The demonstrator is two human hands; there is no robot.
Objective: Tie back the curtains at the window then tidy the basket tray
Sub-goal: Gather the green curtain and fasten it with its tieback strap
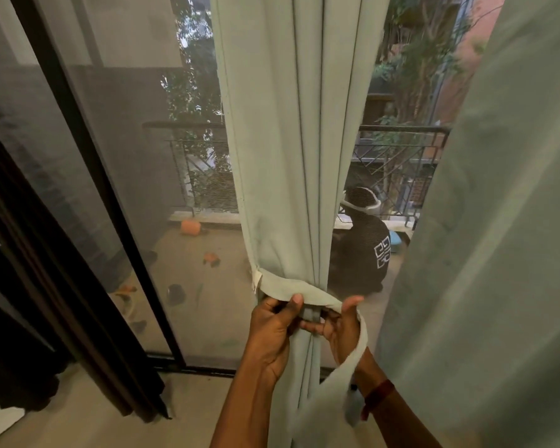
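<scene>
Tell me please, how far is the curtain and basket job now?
Done: the middle curtain is gathered into a bunch. In hand: the left hand and right hand hold the tie-back strip around it; I see no finished knot. Left: the right curtain hangs loose, and the basket tray is not in view.

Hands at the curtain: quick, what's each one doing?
Left hand: closed, pinching the tieback strip against the gathered curtain.
Right hand: closed on the strip's free end.
</scene>
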